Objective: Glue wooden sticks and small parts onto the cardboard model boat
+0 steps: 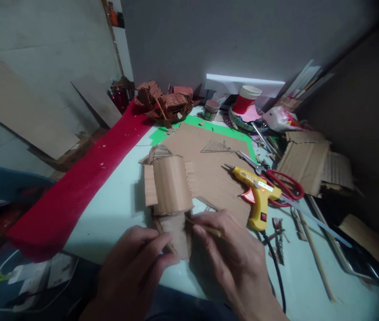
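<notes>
While the cardboard model (172, 185) lay L of the yellow glue gun (260, 196), the L hand (139, 263) touched the model's near end; couldn't tell if clamped or just resting. R hand (232, 245), L & nr side of gun, was pinched on a thin tan stick (216, 232). Red-handled scissors (260, 170) lay just behind gun, cardboard sheet (212, 171) partly under it.

A cardboard model (172, 185) lies near the desk's (115, 191) front edge, left of a glue gun (259, 191). Toward the back edge, a jar (211, 110)
</notes>
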A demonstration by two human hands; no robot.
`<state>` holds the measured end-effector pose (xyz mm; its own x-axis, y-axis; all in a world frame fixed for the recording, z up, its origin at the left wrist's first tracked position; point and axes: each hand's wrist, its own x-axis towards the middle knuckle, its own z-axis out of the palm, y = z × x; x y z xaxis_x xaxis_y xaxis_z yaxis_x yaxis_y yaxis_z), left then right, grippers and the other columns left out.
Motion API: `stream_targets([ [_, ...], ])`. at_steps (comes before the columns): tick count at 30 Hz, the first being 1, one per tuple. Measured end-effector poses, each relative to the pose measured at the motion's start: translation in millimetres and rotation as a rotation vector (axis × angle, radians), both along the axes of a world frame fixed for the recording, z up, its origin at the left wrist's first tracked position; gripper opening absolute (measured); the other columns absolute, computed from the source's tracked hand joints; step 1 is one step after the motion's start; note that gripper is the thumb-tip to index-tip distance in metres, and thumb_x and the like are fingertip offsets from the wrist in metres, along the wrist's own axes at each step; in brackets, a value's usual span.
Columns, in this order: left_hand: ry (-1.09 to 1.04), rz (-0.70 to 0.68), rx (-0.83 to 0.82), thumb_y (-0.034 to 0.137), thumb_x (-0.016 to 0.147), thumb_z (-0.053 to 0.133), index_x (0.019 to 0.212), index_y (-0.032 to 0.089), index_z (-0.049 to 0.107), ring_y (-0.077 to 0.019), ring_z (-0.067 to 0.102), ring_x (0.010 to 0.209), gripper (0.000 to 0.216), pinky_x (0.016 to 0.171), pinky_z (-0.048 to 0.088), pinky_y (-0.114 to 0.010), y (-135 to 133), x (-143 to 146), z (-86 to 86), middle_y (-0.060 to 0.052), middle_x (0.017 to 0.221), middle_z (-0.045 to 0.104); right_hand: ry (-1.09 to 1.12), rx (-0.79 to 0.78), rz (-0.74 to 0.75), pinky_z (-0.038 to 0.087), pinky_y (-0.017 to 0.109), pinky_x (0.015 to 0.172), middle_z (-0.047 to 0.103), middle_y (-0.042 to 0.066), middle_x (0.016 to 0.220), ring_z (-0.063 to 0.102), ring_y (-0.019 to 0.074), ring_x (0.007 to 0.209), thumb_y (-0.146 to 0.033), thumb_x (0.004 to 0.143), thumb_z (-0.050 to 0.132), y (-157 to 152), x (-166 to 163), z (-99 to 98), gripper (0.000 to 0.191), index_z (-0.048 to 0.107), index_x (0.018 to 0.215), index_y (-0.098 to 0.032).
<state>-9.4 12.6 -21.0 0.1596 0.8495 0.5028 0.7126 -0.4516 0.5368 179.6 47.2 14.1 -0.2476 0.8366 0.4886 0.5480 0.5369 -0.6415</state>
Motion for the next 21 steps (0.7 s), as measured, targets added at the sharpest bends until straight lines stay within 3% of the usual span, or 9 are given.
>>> stream_targets([
  [9, 0.078, -0.037, -0.012, 0.020, 0.093, 0.061, 0.115, 0.023, 0.062, -0.0151, 0.067, 0.087, 0.022, 0.079, 0.055, -0.022, 0, -8, 1.1, -0.003, 0.095, 0.065, 0.339, -0.406, -0.224, 0.047, 0.021, 0.055, 0.073, -0.001, 0.078, 0.065, 0.0125, 0.064, -0.029, 0.089, 0.065, -1, -2, -0.3, 0.013, 0.069, 0.080, -0.021],
  [15, 0.117, -0.058, -0.018, 0.020, 0.095, 0.058, 0.115, 0.023, 0.060, -0.0156, 0.065, 0.088, 0.021, 0.078, 0.055, -0.022, 2, -12, 2.1, -0.004, 0.097, 0.062, 0.435, -0.501, -0.199, 0.042, 0.020, 0.049, 0.069, -0.001, 0.070, 0.057, 0.0109, 0.056, -0.033, 0.085, 0.067, 3, 1, -0.1, 0.016, 0.069, 0.076, -0.020],
  [21, 0.183, -0.100, -0.055, 0.022, 0.095, 0.055, 0.124, 0.028, 0.057, -0.0150, 0.066, 0.080, 0.030, 0.068, 0.054, -0.022, 4, -15, 7.5, -0.003, 0.097, 0.061, 0.379, -0.549, -0.179, 0.036, 0.022, 0.047, 0.061, -0.002, 0.063, 0.051, 0.0119, 0.053, -0.035, 0.089, 0.061, 4, 2, 4.1, 0.019, 0.067, 0.080, -0.020],
])
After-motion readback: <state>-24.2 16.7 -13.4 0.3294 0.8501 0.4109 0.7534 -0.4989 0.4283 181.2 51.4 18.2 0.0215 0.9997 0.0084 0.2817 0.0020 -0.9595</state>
